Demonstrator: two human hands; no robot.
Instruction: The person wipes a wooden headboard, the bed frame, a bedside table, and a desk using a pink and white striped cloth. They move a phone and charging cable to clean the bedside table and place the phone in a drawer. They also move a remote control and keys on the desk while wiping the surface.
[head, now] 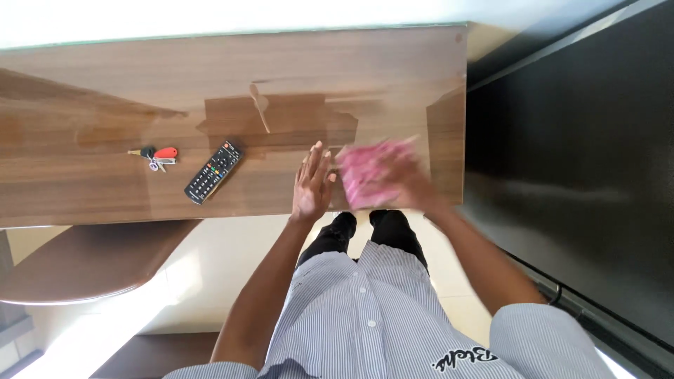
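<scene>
Pressing down on the tabletop (105,84) near its right-hand end, a pink cloth (371,177) lies bunched and blurred under the right hand (407,184), whose fingers are laid over it and gripping it against the wood. The cloth sits close to the near edge of the tabletop, just beside the left hand (312,184). That left hand rests flat on the wood with its fingers stretched out together and pointing away from the body, holding nothing.

Further to the left, well apart from both hands, a black remote control (213,172) lies at an angle, and beyond it a small bunch of keys with a red fob (157,155). The wood between them and the hands shows a darker, shiny patch that looks wet, though I cannot be sure of that.

As a judgement: the blur suggests a quick sweep, and the cloth is near the front edge, so a broad stroke could carry it off the tabletop. A stroke running far to the left could reach the remote control or the keys and push them along, or dampen the remote control if the cloth is wet.
</scene>
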